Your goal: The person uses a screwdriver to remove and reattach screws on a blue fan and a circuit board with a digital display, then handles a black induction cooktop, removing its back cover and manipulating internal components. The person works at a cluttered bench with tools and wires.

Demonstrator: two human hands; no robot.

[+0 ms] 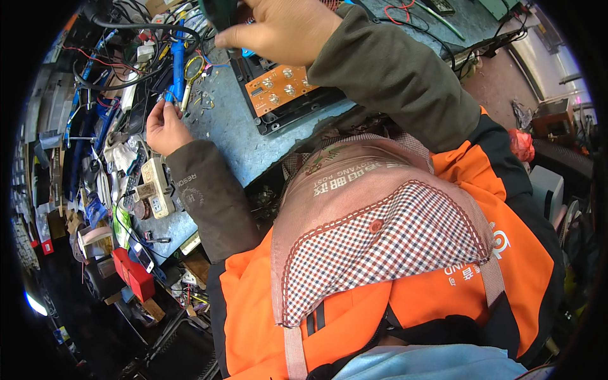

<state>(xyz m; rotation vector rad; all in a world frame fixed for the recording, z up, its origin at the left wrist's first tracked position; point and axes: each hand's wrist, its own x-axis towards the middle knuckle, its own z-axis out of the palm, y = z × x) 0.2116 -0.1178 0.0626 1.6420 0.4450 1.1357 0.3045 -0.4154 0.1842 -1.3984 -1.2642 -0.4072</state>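
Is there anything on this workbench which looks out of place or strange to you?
Yes, mildly: small loose bits lie scattered on the blue-grey bench, left of the orange board. They look untidy so near exposed parts. No spill stands out.

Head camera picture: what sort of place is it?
Probably a repair workshop: there's an orange circuit board, a worn blue workbench and a jumble of parts and cables.
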